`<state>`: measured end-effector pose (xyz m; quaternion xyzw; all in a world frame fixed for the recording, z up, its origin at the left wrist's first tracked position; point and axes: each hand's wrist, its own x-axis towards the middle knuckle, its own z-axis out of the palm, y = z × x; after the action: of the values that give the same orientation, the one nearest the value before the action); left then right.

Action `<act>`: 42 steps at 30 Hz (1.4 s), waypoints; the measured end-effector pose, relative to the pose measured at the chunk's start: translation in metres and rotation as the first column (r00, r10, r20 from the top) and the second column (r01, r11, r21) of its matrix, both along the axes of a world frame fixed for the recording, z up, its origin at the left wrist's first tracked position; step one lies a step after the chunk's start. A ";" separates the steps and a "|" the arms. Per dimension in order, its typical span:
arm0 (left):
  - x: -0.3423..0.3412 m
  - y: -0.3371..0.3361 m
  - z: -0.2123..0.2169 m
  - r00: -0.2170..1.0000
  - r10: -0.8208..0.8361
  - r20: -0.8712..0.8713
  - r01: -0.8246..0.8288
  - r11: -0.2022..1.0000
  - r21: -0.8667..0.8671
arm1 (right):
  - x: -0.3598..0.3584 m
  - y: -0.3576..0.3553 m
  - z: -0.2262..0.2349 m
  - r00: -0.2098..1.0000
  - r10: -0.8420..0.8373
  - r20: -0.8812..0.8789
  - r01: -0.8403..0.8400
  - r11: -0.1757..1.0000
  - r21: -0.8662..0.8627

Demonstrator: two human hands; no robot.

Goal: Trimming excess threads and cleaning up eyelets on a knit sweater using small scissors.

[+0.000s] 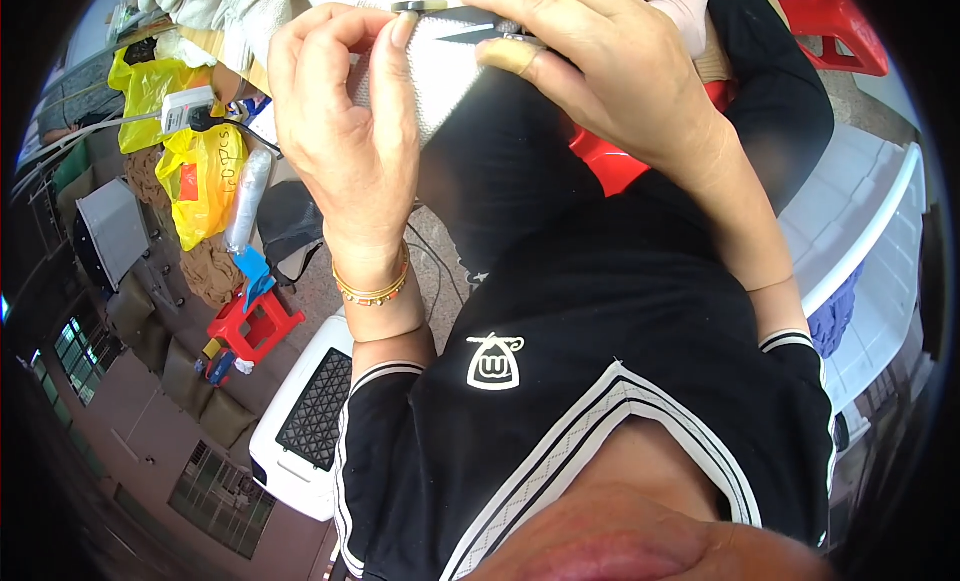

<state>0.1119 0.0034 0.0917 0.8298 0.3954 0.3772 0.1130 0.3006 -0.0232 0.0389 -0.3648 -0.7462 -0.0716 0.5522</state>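
At the top of the head view, white knitted fabric (445, 86) lies over my lap under both hands. My left hand (350, 121) is closed, its thumb and fingertips pinching a small dark, shiny button-like piece (420, 6) at the fabric's upper part. Its exact kind is hard to make out. My right hand (590, 66) is closed around small thread snips (475, 31), a yellowish covering on its thumb. The snips' dark, pointed blades reach left over the fabric, close to my left fingertips. My right fingers partly hide the handle.
To the left are yellow plastic bags (203, 196), a white power adapter (188, 111) with cables and a clear wrapped roll (248, 201). A red stool (255, 326) and a white appliance with a black grille (315, 421) stand lower left. White plastic furniture (860, 251) curves along the right.
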 end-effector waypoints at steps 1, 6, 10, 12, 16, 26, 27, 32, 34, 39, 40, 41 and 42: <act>0.000 -0.001 0.000 1.000 0.000 0.003 0.000 1.000 0.002 | -0.001 -0.002 0.003 1.000 -0.002 -0.003 0.002 1.000 0.000; 0.001 -0.002 0.002 1.000 0.006 -0.024 -0.005 0.999 0.042 | -0.001 -0.005 0.010 0.998 -0.042 0.042 0.045 0.997 -0.067; -0.002 -0.002 -0.002 1.000 0.004 0.004 -0.005 0.998 0.070 | 0.001 -0.005 0.013 0.996 -0.050 0.076 0.056 0.996 -0.073; -0.002 -0.001 -0.001 1.000 0.006 -0.011 -0.005 0.998 0.065 | 0.004 -0.003 0.013 0.998 0.000 0.059 0.004 0.997 -0.075; -0.002 0.002 -0.001 1.000 0.002 -0.015 -0.001 0.999 0.054 | 0.006 -0.005 0.019 0.996 -0.009 0.085 0.015 0.997 -0.081; -0.003 0.003 -0.005 1.000 0.015 -0.025 -0.012 0.996 0.089 | -0.001 -0.013 0.045 0.993 -0.047 0.104 0.075 0.955 -0.286; -0.004 0.004 -0.007 1.000 0.011 -0.009 -0.011 0.996 0.092 | -0.002 -0.017 0.052 0.998 -0.012 0.060 0.040 0.872 -0.488; 0.000 0.004 -0.006 1.000 0.001 0.006 -0.002 0.994 0.113 | -0.005 0.002 0.018 0.962 -0.208 0.178 0.204 0.978 0.042; -0.003 0.005 -0.008 1.000 0.003 0.002 -0.003 0.989 0.147 | -0.006 -0.002 0.027 0.957 -0.221 0.190 0.211 0.975 0.070; -0.003 0.004 -0.011 0.998 0.027 0.063 -0.036 0.989 0.141 | -0.006 -0.018 0.056 0.993 -0.045 0.109 0.089 0.892 -0.442; -0.003 0.003 -0.010 0.998 0.032 0.048 -0.038 0.989 0.146 | -0.006 -0.019 0.057 0.993 -0.047 0.108 0.090 0.893 -0.442; -0.003 0.003 -0.010 0.998 0.031 0.047 -0.037 0.988 0.147 | -0.007 -0.019 0.058 0.994 -0.045 0.103 0.087 0.891 -0.446; -0.003 0.003 -0.010 0.999 0.031 0.042 -0.037 0.987 0.157 | -0.007 -0.019 0.058 0.994 -0.044 0.098 0.084 0.889 -0.450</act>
<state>0.1086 0.0064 0.0815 0.8215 0.3762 0.4258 0.0481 0.2935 -0.0423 0.0969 -0.5044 -0.7528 0.0705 0.4169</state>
